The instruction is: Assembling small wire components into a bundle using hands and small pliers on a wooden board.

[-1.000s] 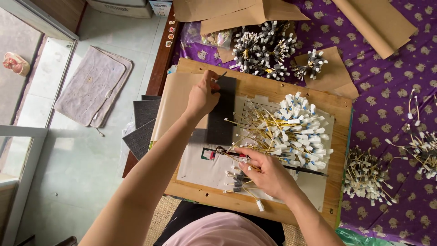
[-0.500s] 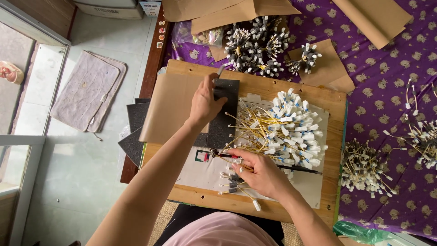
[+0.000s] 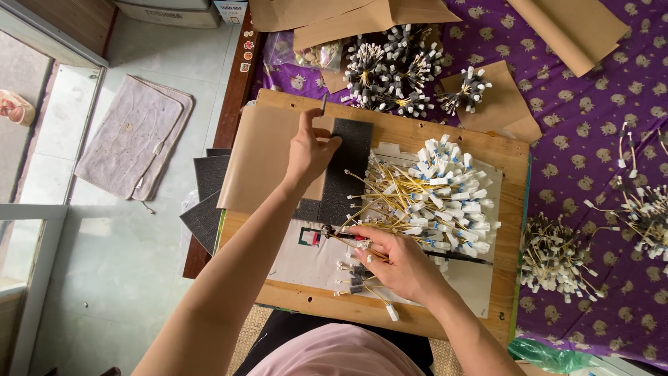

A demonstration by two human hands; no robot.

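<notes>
A loose heap of yellow wires with white connectors (image 3: 435, 195) lies right of centre in the frame, on the wooden board (image 3: 410, 136). Its strands fan from lower left to upper right. The right hand (image 3: 396, 261) sits just below and left of the heap, fingers pinched narrowly on a few wire ends (image 3: 351, 240), so the heap runs up and right from that grip. The left hand (image 3: 309, 150), higher and to the left, is closed on a thin grey pin-like tool (image 3: 323, 104) over the dark foam strip (image 3: 348, 170). The right hand is nearer the heap. Bundled wires (image 3: 390, 66) rest on the purple cloth (image 3: 584, 160) at the top.
</notes>
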